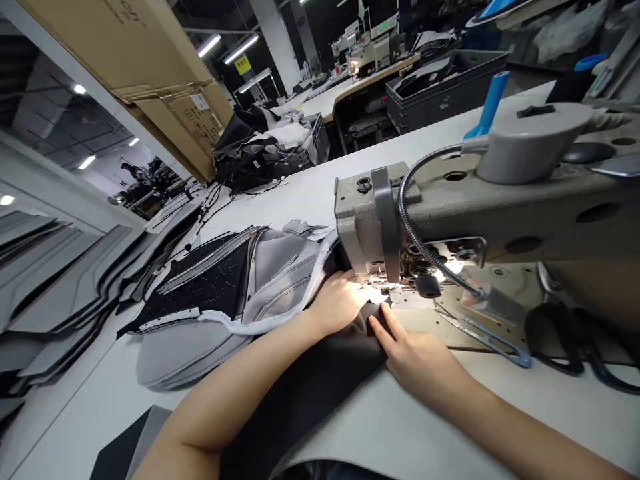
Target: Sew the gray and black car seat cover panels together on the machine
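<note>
At the far left of your white counter [90, 400] lies a stack of flat grey and black panels [75, 273], with a tall brown cardboard box [165, 87] standing beyond. Next comes a grey and black sewn fabric cover [285, 267] with white edging, spread just left of the sewing spot. Your left arm reaches over a broad dark fabric piece [315, 380], which runs from the near edge of the counter up to the lit needle area. Your left hand [343, 300] rests there, fingers bent onto the material; you cannot tell whether its grip is closed around any of it. To its right, your right hand [420, 360] presses the dark fabric with two extended, slightly parted fingers; its thumb is hidden, so how far its grip closes you cannot tell. Over both fingertips stands the grey metal sewing machine [465, 207]. Beneath its arm lie slim blue-handled metal snips [500, 341], and farther right, black-handled scissors [555, 307].
</note>
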Available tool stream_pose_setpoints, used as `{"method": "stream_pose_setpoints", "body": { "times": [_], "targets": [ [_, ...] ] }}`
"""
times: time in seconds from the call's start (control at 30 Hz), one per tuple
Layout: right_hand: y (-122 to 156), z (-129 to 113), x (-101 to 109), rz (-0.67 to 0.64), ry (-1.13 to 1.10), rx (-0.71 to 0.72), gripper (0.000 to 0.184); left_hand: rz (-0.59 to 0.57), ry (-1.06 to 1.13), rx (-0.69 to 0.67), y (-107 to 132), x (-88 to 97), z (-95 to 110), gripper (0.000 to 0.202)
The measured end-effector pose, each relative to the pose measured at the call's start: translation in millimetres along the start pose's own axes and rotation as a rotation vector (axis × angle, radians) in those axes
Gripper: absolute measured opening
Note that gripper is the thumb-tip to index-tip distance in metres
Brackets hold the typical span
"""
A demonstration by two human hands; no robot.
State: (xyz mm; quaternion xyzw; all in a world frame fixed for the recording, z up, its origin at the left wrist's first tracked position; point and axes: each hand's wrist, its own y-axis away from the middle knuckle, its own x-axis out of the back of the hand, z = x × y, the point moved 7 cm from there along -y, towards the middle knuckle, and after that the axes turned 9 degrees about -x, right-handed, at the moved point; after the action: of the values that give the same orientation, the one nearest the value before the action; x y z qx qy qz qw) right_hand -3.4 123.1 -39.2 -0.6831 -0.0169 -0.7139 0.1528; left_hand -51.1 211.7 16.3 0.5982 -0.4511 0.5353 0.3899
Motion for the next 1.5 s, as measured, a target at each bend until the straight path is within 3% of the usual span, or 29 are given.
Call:
{"method": "stream_pose_setpoints", "body": {
  "times": [0.17, 0.4, 0.7, 0.87, 1.17, 1.27, 1.37, 1.43, 1.5],
  "targets": [
    [0.4, -6.3, 4.8, 0.066, 0.059, 0.029, 0.054, 0.001, 0.139, 0.019, -6.6, -1.8, -1.4, 0.023],
    [5.2, -21.6, 18.1, 0.302, 0.123, 0.065, 0.044, -0.094, 0.150, -0.121, -9.6, -4.1, 28.6, 0.027],
    [3.1, -16.8, 17.1, 0.231, 0.066, -0.072, 0.054, -0.127, 0.062, -0.043, -12.7, -14.8, 28.4, 0.024],
    [3.3, -11.6, 22.7, 0.280, -0.016, -0.071, 0.055, -0.168, 0.013, -0.060, -16.9, -20.5, 27.1, 0.022],
    [-0.2, -14.2, 18.6, 0.245, -0.017, -0.014, 0.039, -0.175, 0.006, -0.057, -18.8, -26.4, 27.3, 0.020],
    [-0.2, -10.5, 26.1, 0.302, -0.048, 0.008, 0.031, -0.153, 0.015, -0.045, -16.9, -14.0, 27.1, 0.022],
    [0.5, -4.5, 34.5, 0.364, -0.093, -0.008, 0.027, -0.047, 0.049, -0.082, 15.1, 15.7, 36.0, 0.027],
    [1.6, -2.8, 37.1, 0.394, -0.178, 0.010, 0.032, 0.023, 0.117, -0.031, 60.9, 31.2, 42.3, 0.033],
    [2.7, -4.1, 33.3, 0.369, -0.326, 0.093, 0.044, 0.017, 0.199, 0.172, 121.5, 31.3, 42.1, 0.040]
  ]
}}
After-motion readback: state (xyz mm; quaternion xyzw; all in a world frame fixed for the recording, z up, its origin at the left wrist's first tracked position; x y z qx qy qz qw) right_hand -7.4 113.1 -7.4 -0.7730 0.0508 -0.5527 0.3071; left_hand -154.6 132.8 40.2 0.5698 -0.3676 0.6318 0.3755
